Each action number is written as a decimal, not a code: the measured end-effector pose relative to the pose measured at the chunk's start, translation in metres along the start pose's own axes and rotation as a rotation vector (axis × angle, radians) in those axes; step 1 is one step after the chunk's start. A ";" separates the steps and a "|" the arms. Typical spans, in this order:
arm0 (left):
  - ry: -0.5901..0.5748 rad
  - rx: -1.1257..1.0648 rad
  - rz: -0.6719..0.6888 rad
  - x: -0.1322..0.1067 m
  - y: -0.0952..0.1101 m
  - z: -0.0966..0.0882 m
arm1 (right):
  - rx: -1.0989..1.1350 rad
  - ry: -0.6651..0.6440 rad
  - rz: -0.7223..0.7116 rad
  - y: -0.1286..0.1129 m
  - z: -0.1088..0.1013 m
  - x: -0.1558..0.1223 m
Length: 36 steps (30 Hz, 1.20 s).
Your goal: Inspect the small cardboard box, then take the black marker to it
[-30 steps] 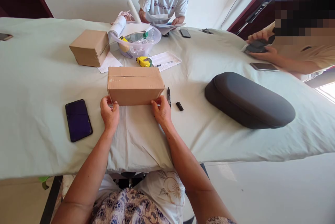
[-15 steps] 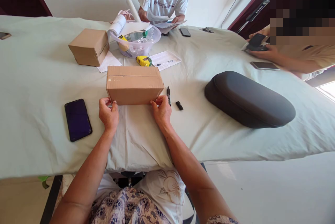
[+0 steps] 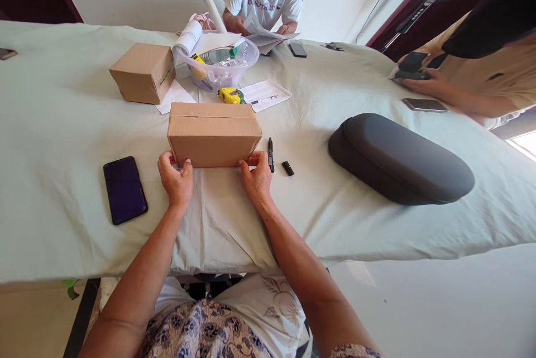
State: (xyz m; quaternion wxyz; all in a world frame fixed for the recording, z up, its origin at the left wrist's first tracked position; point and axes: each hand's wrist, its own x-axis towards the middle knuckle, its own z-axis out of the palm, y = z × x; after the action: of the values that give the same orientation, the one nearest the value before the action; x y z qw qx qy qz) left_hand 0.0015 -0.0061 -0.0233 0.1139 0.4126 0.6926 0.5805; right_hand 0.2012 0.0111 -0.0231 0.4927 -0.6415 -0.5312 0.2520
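A brown cardboard box (image 3: 214, 137) is in front of me on the cloth-covered table, its taped seam facing up. My left hand (image 3: 176, 179) grips its lower left corner, thumb on the near face and fingers curled round the side. At the lower right corner my right hand (image 3: 256, 175) holds it the same way; the fingertips behind the box are hidden. Just right of that hand lie an uncapped black marker (image 3: 271, 155) and its cap (image 3: 287, 168). A dark phone (image 3: 125, 190) lies to the left of my left hand.
Behind the box are a second cardboard box (image 3: 142, 73), a yellow tape measure (image 3: 230, 95), a paper sheet (image 3: 268, 94) and a filled plastic basin (image 3: 247, 67). A dark oblong case (image 3: 402, 160) sits at right. One person (image 3: 268, 6) handles papers; another (image 3: 481, 79) holds a dark device.
The box has tipped slightly, showing more of its near face and less of its top. Both hands stay on its lower corners. The person across has shifted the papers a little.
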 end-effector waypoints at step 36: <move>-0.083 0.219 0.407 -0.020 0.015 0.002 | -0.153 0.080 -0.407 0.004 0.000 -0.008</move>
State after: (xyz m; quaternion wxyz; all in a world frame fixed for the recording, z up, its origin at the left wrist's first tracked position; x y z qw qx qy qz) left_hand 0.0221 -0.0190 -0.0169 -0.0225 0.5771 0.6489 0.4953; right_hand 0.1999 0.0037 -0.0283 0.5042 -0.5660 -0.6472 0.0808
